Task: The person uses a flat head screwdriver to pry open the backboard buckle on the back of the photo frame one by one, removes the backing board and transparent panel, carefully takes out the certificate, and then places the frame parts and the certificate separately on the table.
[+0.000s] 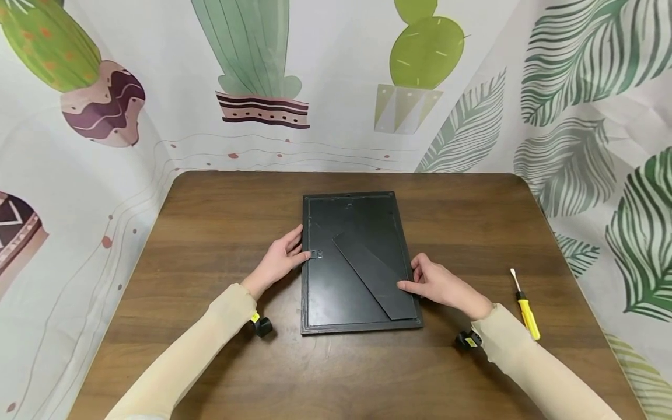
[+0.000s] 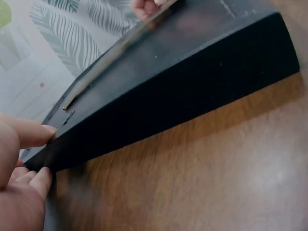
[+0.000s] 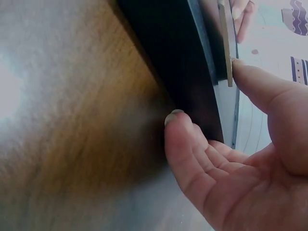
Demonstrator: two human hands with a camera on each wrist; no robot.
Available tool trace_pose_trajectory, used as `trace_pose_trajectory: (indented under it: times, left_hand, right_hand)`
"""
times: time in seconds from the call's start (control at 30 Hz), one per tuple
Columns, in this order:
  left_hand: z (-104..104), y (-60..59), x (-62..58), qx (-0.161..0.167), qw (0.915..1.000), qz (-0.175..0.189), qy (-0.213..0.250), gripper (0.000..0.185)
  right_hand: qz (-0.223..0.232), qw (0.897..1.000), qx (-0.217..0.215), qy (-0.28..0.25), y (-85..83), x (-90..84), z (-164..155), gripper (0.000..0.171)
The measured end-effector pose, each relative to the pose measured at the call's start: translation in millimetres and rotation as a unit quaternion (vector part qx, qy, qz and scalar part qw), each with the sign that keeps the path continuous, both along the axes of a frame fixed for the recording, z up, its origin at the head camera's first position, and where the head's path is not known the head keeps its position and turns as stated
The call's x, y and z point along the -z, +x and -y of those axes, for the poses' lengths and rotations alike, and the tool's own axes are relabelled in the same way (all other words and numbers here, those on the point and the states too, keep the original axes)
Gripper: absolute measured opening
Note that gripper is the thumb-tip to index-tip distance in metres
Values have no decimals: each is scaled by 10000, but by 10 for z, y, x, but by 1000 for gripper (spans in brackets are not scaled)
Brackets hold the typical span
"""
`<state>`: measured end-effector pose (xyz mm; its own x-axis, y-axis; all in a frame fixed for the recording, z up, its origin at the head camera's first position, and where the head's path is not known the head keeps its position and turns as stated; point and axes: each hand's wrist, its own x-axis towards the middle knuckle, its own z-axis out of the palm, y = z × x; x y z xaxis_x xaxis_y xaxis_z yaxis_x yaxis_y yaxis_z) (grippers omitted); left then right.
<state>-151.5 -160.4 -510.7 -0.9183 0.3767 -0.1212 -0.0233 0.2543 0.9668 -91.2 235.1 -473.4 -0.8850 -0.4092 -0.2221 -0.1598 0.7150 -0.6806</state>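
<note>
One frame (image 1: 357,262) is being observed lying face down, back panel upward, at the middle of the table (image 1: 210,233). Its long axis is running away from the person toward the far edge of the table, with the short sides nearest and farthest. One stand flap (image 1: 375,274) is lying flat on the back panel, slanting from the frame's centre toward its near right corner.

The frame is being touched at its left edge by the left hand (image 1: 280,259), fingers extended, with one fingertip at the small clip (image 1: 315,254) on that edge; nothing is being gripped. The right edge is being touched by the right hand (image 1: 438,284), its thumb against the outer side and a straight finger laid on the stand flap; its fingers are not being closed around anything.

One screwdriver (image 1: 525,306) with a yellow handle is lying to the right of the frame, well apart from it, its tip pointing away from the person.
</note>
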Motion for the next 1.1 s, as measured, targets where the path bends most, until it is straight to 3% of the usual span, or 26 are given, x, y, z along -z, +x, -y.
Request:
trace_pose_trajectory:
  times: [0.27, 0.37, 0.5, 0.73, 1.1]
  left_hand:
    - [-15, -10, 30, -69, 9996, -281, -64, 76]
    - [-33, 39, 38, -196, 9976, -577, -338, 73]
    - [-50, 150, 41, -303, 9930, -867, -743, 72]
    - [-49, 294, 20, -184, 9923, -926, -804, 77]
    - [-50, 327, 31, -160, 9933, -967, -620, 73]
  right_hand:
    - [-35, 10000, 54, 32, 29, -1, -13, 44]
    - [76, 9999, 65, -44, 36, -28, -15, 44]
    - [267, 9996, 20, -24, 42, -71, -31, 57]
    - [264, 9991, -306, 131, 40, -77, -71, 81]
    - [64, 9993, -61, 373, 138, 29, 6, 93]
